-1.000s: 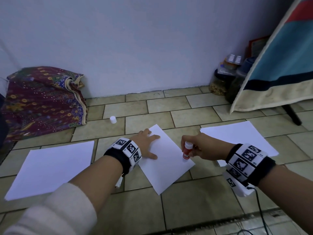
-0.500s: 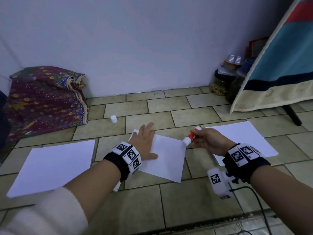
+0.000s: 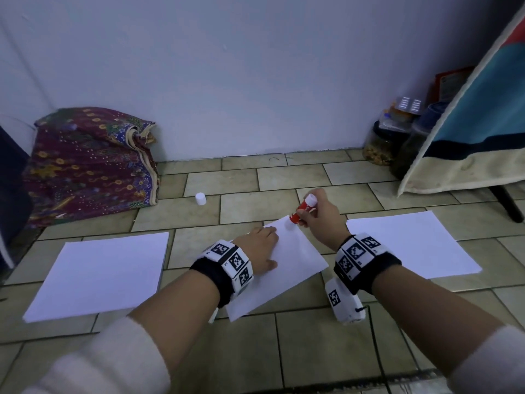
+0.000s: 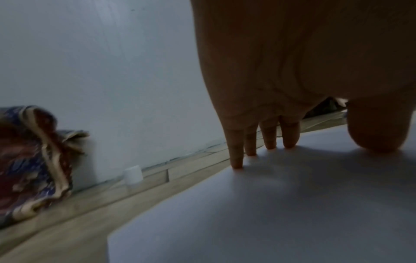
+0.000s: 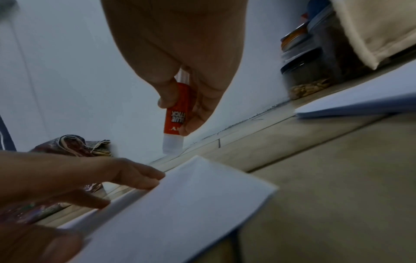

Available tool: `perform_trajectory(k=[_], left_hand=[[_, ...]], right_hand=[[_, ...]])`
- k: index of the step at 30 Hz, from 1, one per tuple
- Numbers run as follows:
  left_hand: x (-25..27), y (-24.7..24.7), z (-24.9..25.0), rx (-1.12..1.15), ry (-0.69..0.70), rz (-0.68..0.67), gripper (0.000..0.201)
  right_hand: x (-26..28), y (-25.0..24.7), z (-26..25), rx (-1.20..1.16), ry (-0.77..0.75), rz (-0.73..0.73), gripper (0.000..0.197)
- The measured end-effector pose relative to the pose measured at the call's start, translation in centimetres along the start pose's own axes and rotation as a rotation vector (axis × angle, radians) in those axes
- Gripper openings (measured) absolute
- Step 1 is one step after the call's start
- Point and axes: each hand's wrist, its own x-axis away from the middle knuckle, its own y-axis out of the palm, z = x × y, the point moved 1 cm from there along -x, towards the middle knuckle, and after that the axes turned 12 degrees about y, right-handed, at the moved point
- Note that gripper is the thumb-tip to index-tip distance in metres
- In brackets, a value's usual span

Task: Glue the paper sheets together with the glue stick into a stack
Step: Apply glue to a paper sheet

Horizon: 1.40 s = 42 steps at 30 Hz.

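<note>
Two hands work over the middle sheet [image 3: 287,268] on the tiled floor [image 3: 326,345]. The right hand [image 3: 322,220] has thumb and fingers clamped around the glue stick [image 3: 303,209], a red tube with white ends, tilted with its lower white tip at the far corner of that sheet; from the right wrist view the tip looks just above or at the paper's corner, and contact cannot be told for sure. The left hand [image 3: 260,247] lies flat on the same sheet, fingers straight and slightly spread, their tips and the thumb pressing the paper down near its left edge.

The middle sheet is plain white and lies turned at an angle to the tile lines. Another white sheet [image 3: 99,275] lies well apart to the left, and a third [image 3: 412,245] lies to the right, just beyond the right wrist.

A small white cap [image 3: 200,199] stands upright on the floor beyond the sheets, near a bundle of patterned cloth [image 3: 88,166] against the wall [image 3: 227,81]. Jars [image 3: 380,146] stand in the right corner, partly hidden by a hanging blue and cream fabric [image 3: 477,123].
</note>
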Motion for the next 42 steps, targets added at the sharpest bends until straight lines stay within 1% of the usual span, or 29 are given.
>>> perform_trajectory(k=[3, 6, 11, 15, 21, 27, 30, 33, 35, 37, 39, 42], left_hand=[[0.0, 0.0, 0.2, 0.035, -0.012, 0.019, 0.067], [-0.2, -0.1, 0.3, 0.049, -0.037, 0.023, 0.069], [-0.2, -0.2, 0.6, 0.04, -0.066, 0.019, 0.083], [-0.2, -0.1, 0.5, 0.05, -0.068, 0.031, 0.088], [-0.3, -0.4, 0.5, 0.059, -0.056, 0.021, 0.091], [-0.6, -0.2, 0.2, 0.036, -0.04, 0.03, 0.09], [-0.6, -0.2, 0.1, 0.023, -0.037, 0.041, 0.089], [-0.6, -0.1, 0.1, 0.021, -0.025, 0.05, 0.088], [-0.6, -0.2, 0.0, 0.022, -0.012, 0.018, 0.088], [-0.8, -0.5, 0.0, 0.008, 0.006, -0.021, 0.078], [-0.8, -0.6, -0.2, -0.009, 0.02, -0.038, 0.064], [-0.6, -0.8, -0.7, -0.044, 0.015, -0.041, 0.06]], right_hand=[[-0.2, 1.1, -1.1, 0.081, -0.052, -0.028, 0.021], [-0.8, 1.9, -1.4, 0.157, -0.064, -0.062, 0.02], [-1.2, 1.9, -2.0, 0.336, -0.165, -0.168, 0.025], [-1.6, 1.2, -2.5, 0.493, -0.218, -0.25, 0.024], [-1.1, -0.2, -1.9, 0.536, -0.254, -0.357, 0.024], [0.9, -2.2, -0.1, 0.57, -0.276, -0.418, 0.018], [1.7, -3.1, 0.9, 0.547, -0.275, -0.446, 0.019], [2.8, -3.8, 1.7, 0.554, -0.253, -0.466, 0.028], [3.2, -4.0, 2.1, 0.539, -0.244, -0.466, 0.028], [3.0, -4.3, 2.4, 0.489, -0.205, -0.449, 0.025], [2.7, -4.6, 2.9, 0.39, -0.124, -0.44, 0.021], [2.4, -4.4, 3.7, 0.077, 0.064, -0.395, 0.011]])
